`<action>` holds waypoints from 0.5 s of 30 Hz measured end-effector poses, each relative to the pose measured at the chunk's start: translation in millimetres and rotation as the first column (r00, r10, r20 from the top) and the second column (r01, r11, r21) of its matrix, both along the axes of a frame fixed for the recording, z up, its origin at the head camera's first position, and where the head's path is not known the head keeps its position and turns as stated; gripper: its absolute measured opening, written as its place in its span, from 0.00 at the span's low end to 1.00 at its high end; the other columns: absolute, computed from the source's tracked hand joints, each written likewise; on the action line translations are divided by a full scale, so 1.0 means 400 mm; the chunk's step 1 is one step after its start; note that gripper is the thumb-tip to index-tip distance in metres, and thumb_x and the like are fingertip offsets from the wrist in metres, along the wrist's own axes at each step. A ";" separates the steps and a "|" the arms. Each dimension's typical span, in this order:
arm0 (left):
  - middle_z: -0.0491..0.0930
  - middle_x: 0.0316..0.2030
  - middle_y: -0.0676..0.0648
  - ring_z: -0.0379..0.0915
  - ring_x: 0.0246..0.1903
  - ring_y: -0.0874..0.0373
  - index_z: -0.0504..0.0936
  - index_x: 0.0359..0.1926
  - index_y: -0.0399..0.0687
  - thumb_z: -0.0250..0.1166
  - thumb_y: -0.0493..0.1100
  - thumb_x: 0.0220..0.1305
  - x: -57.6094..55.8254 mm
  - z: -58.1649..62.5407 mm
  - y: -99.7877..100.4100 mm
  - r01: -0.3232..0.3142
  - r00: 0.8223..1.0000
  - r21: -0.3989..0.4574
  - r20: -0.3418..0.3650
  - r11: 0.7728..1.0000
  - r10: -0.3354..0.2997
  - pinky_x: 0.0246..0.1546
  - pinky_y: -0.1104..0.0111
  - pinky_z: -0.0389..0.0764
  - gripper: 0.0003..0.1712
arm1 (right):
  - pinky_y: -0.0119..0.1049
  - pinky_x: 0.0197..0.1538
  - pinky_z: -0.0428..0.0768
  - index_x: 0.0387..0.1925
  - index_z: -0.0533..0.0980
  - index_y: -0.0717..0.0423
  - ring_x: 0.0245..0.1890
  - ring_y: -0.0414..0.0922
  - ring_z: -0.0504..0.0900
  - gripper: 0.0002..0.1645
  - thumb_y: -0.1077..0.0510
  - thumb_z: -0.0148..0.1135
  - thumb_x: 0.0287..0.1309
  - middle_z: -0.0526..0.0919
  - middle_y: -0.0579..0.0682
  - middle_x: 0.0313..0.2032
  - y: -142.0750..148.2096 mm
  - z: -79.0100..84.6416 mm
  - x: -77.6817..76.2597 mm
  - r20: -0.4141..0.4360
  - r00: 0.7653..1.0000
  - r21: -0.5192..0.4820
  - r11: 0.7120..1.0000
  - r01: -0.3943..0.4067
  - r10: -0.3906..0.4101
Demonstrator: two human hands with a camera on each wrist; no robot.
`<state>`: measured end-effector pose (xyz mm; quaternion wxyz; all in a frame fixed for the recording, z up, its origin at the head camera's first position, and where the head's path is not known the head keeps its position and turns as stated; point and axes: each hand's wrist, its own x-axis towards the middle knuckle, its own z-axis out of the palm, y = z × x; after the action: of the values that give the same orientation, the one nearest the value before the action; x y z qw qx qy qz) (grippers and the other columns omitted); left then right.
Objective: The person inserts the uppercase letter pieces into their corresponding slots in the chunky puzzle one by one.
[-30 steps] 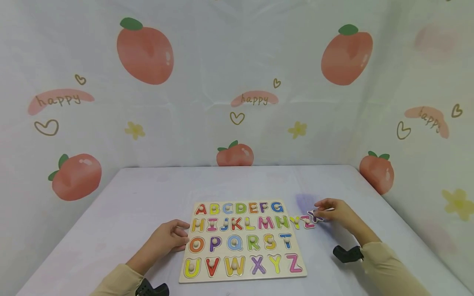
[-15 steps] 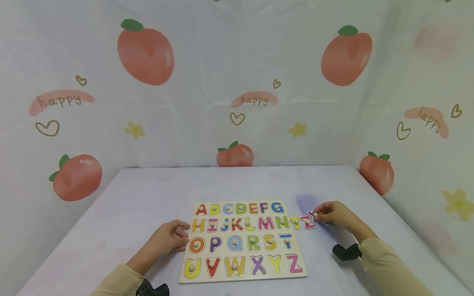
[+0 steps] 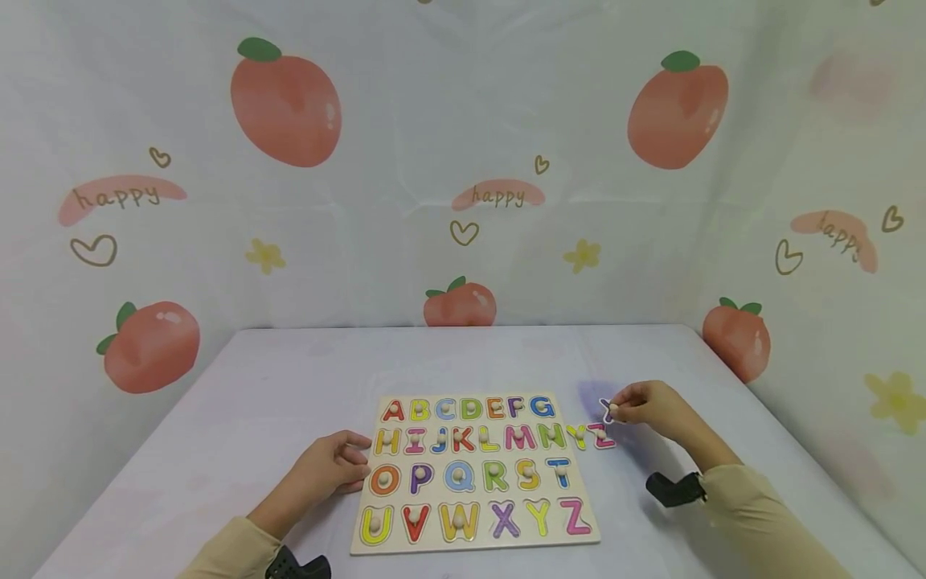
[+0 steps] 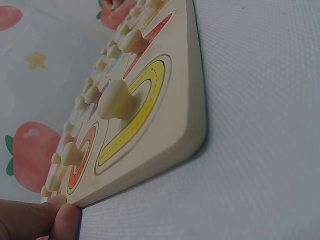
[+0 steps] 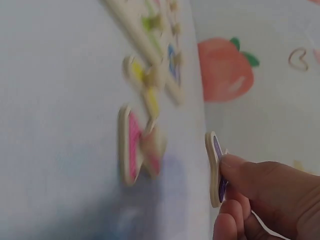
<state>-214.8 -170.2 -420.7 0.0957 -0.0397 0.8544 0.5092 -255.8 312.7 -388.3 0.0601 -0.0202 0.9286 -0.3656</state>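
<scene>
In the head view a wooden alphabet puzzle board (image 3: 428, 539) lies flat on the table. Most of its letters carry round knobs; the X, Y and Z spaces at bottom right show no knobs. My left hand (image 3: 329, 470) rests at the board's left edge, its fingertips touching the rim. Off the board's right side, my right hand (image 3: 654, 412) pinches the purple X piece (image 3: 606, 408). In the right wrist view that X piece (image 5: 215, 170) stands on edge between thumb and fingers, raised off the table. The yellow Y piece (image 3: 576, 435) and pink Z piece (image 3: 601, 437) lie beside the board.
A white cloth covers the table (image 3: 304, 370), and a fruit-patterned curtain (image 3: 391, 241) rises behind and at both sides. Black wrist straps (image 3: 674, 490) sit at both sleeves.
My right hand has shifted slightly left and risen with the X piece, which came off its spot next to the Z piece. My left hand and the board have stayed put.
</scene>
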 end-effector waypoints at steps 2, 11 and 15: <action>0.76 0.33 0.43 0.77 0.28 0.58 0.75 0.52 0.31 0.68 0.29 0.55 0.000 0.000 -0.001 0.002 1.000 -0.002 -0.002 1.000 -0.002 0.28 0.66 0.85 0.23 | 0.38 0.38 0.80 0.37 0.80 0.62 0.31 0.43 0.78 0.11 0.58 0.68 0.55 0.82 0.48 0.29 -0.026 0.015 0.007 -0.013 1.000 -0.009 1.000 -0.010 0.010; 0.76 0.33 0.43 0.77 0.28 0.59 0.75 0.52 0.31 0.68 0.29 0.55 0.002 0.003 -0.001 0.002 1.000 -0.006 0.001 1.000 -0.002 0.28 0.66 0.85 0.23 | 0.36 0.31 0.78 0.33 0.82 0.59 0.29 0.43 0.79 0.13 0.55 0.73 0.50 0.82 0.47 0.27 -0.156 0.042 0.049 -0.004 0.999 -0.073 0.996 -0.042 0.042; 0.76 0.33 0.43 0.77 0.28 0.59 0.75 0.53 0.31 0.68 0.29 0.55 0.002 0.006 0.000 0.003 1.000 -0.001 0.002 1.000 -0.003 0.28 0.66 0.85 0.23 | 0.34 0.30 0.79 0.33 0.82 0.58 0.29 0.43 0.79 0.12 0.55 0.74 0.49 0.81 0.47 0.26 -0.209 0.048 0.079 -0.016 0.996 -0.120 0.989 -0.085 0.084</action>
<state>-214.1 -170.3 -418.4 0.0975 -0.0391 0.8547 0.5084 -224.0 228.9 -369.0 0.0692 -0.0650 0.9034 -0.4181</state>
